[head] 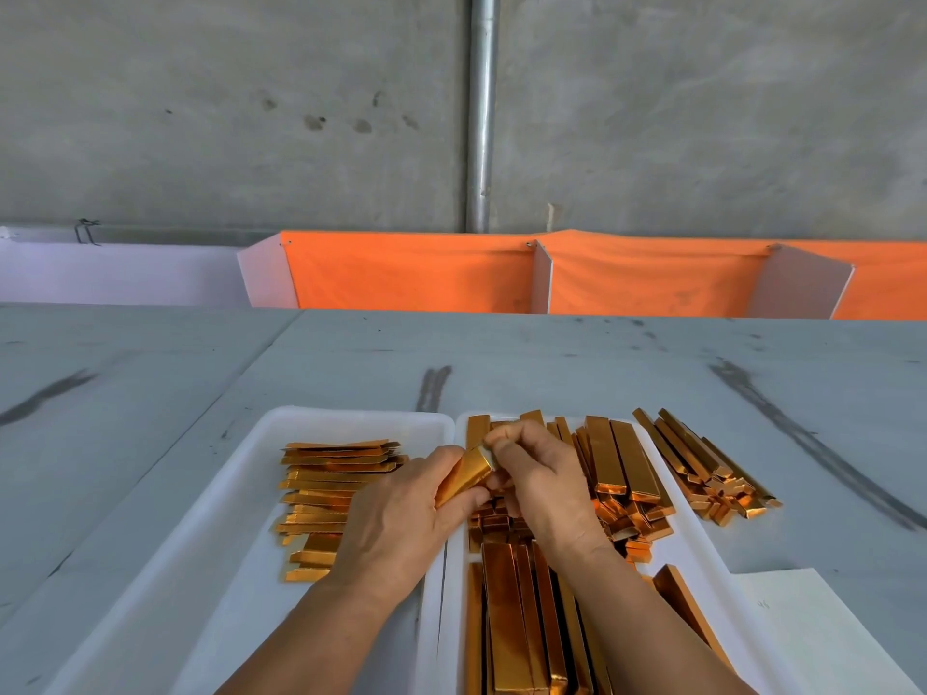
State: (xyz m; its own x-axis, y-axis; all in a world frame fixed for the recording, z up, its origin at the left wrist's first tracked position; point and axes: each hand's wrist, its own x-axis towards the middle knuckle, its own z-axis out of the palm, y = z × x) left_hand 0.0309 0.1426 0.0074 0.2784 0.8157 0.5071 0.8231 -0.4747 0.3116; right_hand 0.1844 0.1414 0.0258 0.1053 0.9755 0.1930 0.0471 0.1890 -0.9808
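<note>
One gold box [467,475] in left hand [396,519], right hand [539,486], box pile [627,499] beneath

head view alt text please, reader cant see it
A left hand grips a gold box while the right hand pinches its end, above two white trays on a grey table. The left tray holds flat gold blanks, the right tray folded boxes.

The scuffed grey tabletop [552,363] carries a shallow white plastic tray [210,519] at seven o'clock and a second white tray [702,549] beside it at five. A heap of slim gold foil cartons [702,464] lies at three and a white paper sheet [812,624] at four.
</note>
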